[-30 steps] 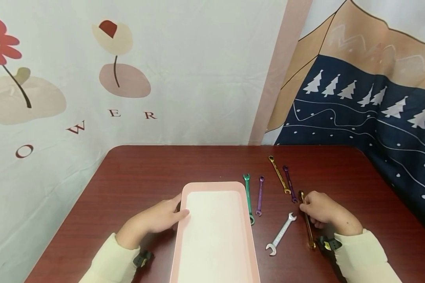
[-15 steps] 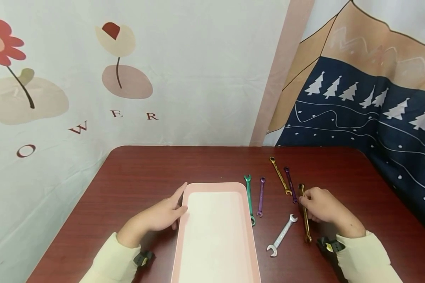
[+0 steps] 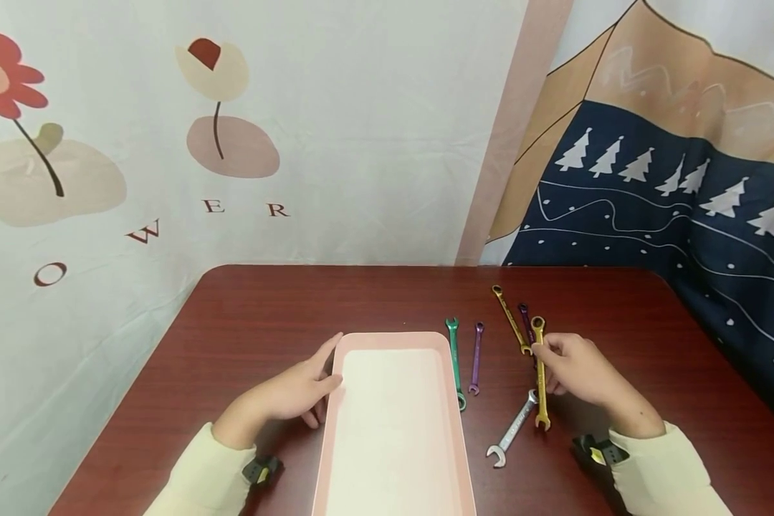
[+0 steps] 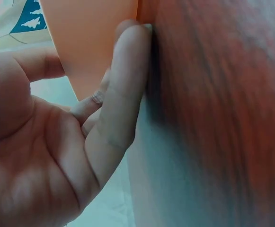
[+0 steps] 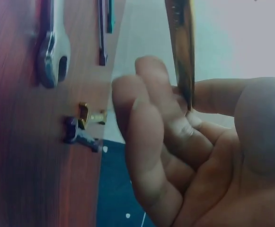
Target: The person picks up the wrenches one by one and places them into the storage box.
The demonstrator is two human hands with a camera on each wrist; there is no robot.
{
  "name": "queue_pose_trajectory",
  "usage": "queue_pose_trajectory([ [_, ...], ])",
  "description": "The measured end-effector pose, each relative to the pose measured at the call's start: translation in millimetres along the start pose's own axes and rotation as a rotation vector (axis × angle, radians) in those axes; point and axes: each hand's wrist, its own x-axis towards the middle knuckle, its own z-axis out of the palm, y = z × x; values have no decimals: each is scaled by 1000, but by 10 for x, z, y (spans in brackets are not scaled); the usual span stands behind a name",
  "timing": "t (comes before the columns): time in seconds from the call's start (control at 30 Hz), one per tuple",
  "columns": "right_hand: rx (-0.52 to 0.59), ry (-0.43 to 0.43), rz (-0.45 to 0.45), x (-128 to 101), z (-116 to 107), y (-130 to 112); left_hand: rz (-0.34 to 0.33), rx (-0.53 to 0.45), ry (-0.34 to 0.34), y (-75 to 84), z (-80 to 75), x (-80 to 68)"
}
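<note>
A pale printed cloth (image 3: 361, 143) hangs behind a red-brown table (image 3: 264, 308). On the near part of the table lies a pink tray (image 3: 393, 444). The left hand (image 3: 293, 390) touches the tray at its left side, with thumb on the rim and fingers spread rather wide. The right hand (image 3: 577, 369) is narrow, and thumb and finger pinch a gold wrench (image 3: 540, 380), which is in the air, to the right of the tray. On the table lie the silver wrench (image 3: 514, 428), the green wrench (image 3: 454, 362) just beside the tray, the yellow wrench (image 3: 510, 319) farther back, the light purple wrench (image 3: 475, 358) between these last two, and the dark purple wrench (image 3: 524, 315), partly hidden.
</note>
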Motion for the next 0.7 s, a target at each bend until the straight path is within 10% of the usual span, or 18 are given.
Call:
queue_pose_trajectory([
  [0.7, 349, -107, -98, -82, 240, -333, 97, 21, -55, -48, -34, 33],
])
